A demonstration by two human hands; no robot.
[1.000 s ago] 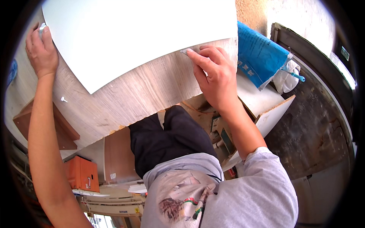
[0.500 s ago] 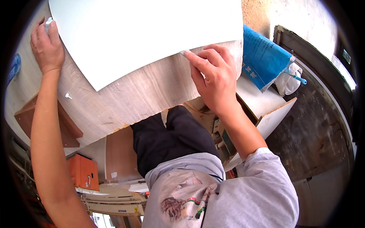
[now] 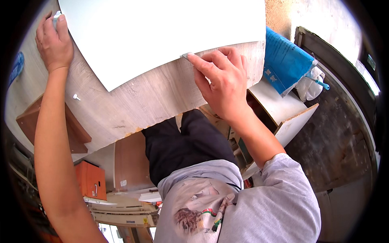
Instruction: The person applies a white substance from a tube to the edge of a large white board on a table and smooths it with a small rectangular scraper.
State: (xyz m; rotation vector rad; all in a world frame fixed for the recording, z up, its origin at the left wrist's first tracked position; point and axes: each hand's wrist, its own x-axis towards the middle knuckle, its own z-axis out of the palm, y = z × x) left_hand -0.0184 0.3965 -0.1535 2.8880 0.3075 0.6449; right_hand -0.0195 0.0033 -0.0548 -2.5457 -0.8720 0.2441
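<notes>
A large white panel (image 3: 162, 28) lies over a wood-grain board (image 3: 142, 105). My right hand (image 3: 223, 77) is closed in a pinch on a small flat grey blade (image 3: 185, 55), whose tip meets the near edge of the panel. Beside the panel's left edge, my left hand (image 3: 55, 46) rests on the board. Its fingers are closed around a small pale object (image 3: 57, 17), mostly covered, so its kind does not show. A small white plug-like piece (image 3: 76, 97) lies on the board below my left hand.
A brown wooden piece (image 3: 77, 125) sits under my left forearm. Right of the board are a blue plastic bag (image 3: 285, 60), a blue-handled tool (image 3: 320, 83) and a white-faced board (image 3: 296, 123). An orange box (image 3: 90, 180) stands lower left. Brown dust (image 3: 277, 16) lies at the top right.
My right hand has slid left along the panel's near edge with the blade. My left hand keeps its place beside the panel. The whole view has shifted slightly.
</notes>
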